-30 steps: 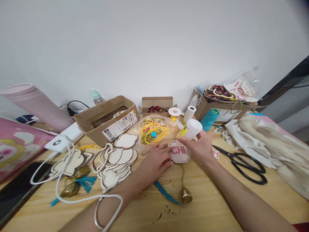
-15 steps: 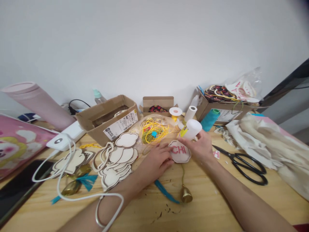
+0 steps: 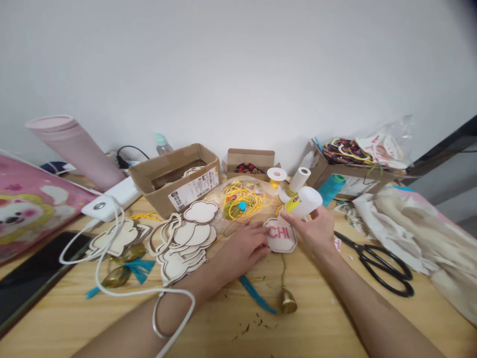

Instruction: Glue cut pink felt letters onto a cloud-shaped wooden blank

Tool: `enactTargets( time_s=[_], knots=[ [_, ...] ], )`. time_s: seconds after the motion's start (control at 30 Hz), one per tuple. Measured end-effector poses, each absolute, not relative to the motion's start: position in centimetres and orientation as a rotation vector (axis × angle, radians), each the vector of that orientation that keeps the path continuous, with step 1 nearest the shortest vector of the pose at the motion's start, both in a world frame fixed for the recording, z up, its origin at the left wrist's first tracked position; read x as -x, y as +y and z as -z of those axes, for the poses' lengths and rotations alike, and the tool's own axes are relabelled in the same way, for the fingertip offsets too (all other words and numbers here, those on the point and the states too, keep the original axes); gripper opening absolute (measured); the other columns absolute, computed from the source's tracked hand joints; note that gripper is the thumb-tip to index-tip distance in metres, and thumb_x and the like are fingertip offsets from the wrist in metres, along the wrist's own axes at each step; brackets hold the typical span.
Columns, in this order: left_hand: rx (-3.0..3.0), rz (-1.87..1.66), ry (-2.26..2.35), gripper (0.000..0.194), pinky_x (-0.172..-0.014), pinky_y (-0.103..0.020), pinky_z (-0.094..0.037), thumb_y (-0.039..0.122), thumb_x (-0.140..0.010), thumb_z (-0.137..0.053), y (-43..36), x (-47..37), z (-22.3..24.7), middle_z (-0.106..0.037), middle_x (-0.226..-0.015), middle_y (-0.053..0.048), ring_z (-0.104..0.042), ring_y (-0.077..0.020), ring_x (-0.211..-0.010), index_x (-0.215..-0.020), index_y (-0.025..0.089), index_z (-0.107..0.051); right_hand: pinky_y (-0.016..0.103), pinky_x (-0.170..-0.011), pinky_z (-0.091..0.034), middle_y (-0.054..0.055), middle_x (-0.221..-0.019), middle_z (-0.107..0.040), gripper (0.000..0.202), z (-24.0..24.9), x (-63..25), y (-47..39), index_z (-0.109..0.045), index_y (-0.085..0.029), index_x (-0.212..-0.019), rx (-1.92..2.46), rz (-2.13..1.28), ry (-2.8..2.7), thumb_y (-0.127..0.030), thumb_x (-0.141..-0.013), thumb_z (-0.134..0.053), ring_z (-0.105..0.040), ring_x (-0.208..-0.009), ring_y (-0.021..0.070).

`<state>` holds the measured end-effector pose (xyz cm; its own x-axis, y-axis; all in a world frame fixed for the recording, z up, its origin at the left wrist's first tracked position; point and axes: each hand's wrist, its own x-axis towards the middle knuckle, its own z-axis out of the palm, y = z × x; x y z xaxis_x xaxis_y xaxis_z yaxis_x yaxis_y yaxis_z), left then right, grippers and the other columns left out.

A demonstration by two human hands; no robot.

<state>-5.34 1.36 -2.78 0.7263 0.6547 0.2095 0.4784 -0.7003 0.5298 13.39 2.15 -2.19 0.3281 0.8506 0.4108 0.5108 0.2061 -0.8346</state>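
Note:
A white cloud-shaped plaque with pink letters CHI [image 3: 282, 239] lies flat on the table, a cord running from its lower edge to a brass bell [image 3: 288, 301]. My left hand [image 3: 246, 251] lies palm down at the plaque's left edge, fingers stretched out and touching it. In my right hand [image 3: 316, 229] is a white glue bottle with a yellow label [image 3: 307, 200], tilted with its base up to the right. Its lower end is near the plaque's upper right edge; my fingers hide the tip. A teal tassel [image 3: 257, 294] lies just below my left hand.
Wooden cloud blanks [image 3: 186, 248] are piled on the left, near a white cable [image 3: 99, 271]. Black scissors [image 3: 383, 263] lie right of my right arm. Behind stand an open cardboard box [image 3: 175, 181], a bag of yellow cord [image 3: 244, 199], and a teal thread cone [image 3: 331, 188].
The camera view has shifted slightly, so most things sit a little further right. My right hand still grips the tilted glue bottle, and my left hand stays at the plaque's edge.

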Motion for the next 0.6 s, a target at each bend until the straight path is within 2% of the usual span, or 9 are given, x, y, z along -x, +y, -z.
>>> enactTargets(
  time_s=[0.37,0.6],
  knots=[
    [-2.476,-0.563,0.851,0.013,-0.101,-0.042,-0.03,0.023,-0.083,-0.05,1.3,5.5,2.9,-0.061,-0.115,-0.006,-0.046,-0.0222,-0.116,-0.085,0.018,-0.062,0.036,-0.065,-0.05,0.006,-0.077,-0.067,0.038,2.6,-13.3,2.3,-0.063,-0.014,-0.077,1.383,-0.413,-1.241,-0.037,-0.049,-0.077,-0.06,-0.069,0.0194],
    [-2.413,-0.717,0.859,0.009,-0.097,-0.04,-0.035,0.022,-0.08,-0.054,1.7,5.8,3.6,-0.064,-0.111,-0.005,-0.05,-0.0213,-0.113,-0.082,0.019,-0.062,0.028,-0.063,-0.052,0.002,-0.07,-0.068,0.035,2.3,-13.4,3.2,-0.062,-0.014,-0.076,1.126,-0.657,-0.768,-0.023,-0.047,-0.079,-0.062,-0.066,0.0146]
  ],
)
